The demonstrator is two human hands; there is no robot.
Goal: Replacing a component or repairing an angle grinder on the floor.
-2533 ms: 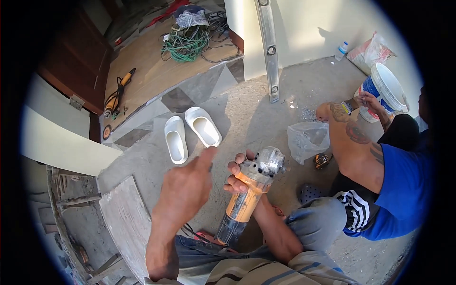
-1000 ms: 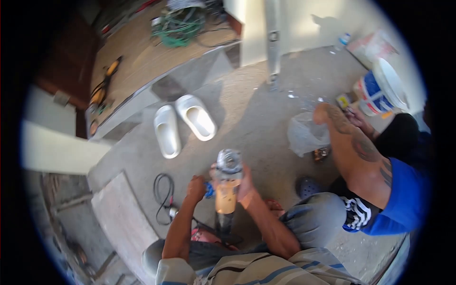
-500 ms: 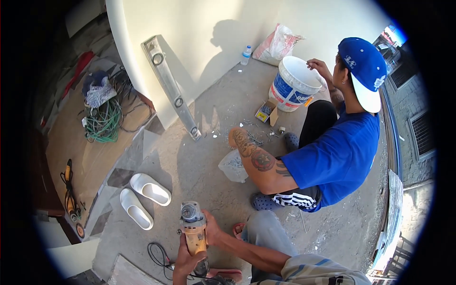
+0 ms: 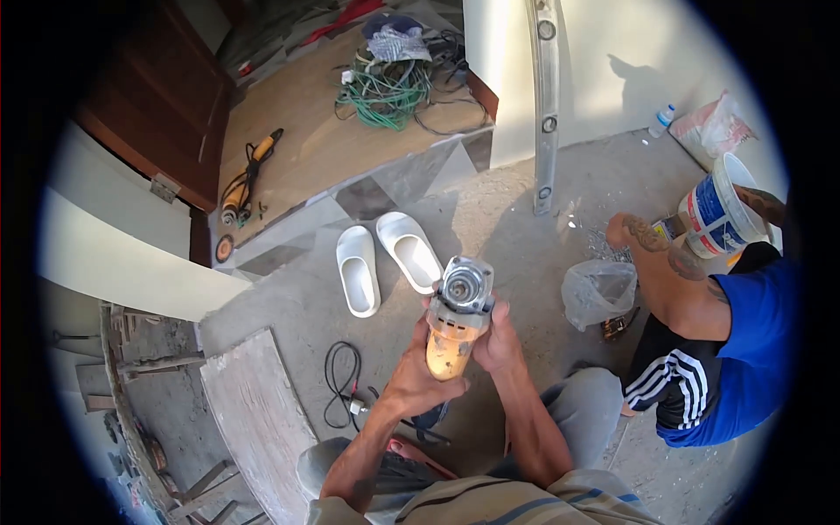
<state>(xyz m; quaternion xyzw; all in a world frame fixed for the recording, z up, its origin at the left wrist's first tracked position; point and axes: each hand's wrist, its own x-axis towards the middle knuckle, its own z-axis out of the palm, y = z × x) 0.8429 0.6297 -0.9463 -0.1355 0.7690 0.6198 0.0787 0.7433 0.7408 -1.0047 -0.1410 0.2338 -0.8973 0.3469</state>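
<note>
An orange angle grinder [image 4: 451, 350] is held head-up in front of me, with its silver gear head and bare spindle [image 4: 462, 289] facing me and no disc on it. My left hand [image 4: 413, 376] wraps round the left side of the orange body. My right hand [image 4: 499, 341] grips the right side just below the head, its fingers partly hidden behind the tool. A black cord [image 4: 344, 385] with a pale plug lies on the concrete below, left of my hands. White clogs [image 4: 357, 280] stand just beyond the tool.
A co-worker [image 4: 752, 332] in blue sits at right beside a bucket [image 4: 726, 201], plastic bag [image 4: 593, 293], screws and sack [image 4: 713, 131]. A metal level [image 4: 545, 105] leans on the wall. Cables [image 4: 385, 101] and another tool [image 4: 249, 175] lie in the doorway. A board [image 4: 254, 385] lies at left.
My left hand, apart from the grinder earliest, now grips it; the grinder went from tilted to head-up. Since half a second ago, my view has swung left and the co-worker's head has left view.
</note>
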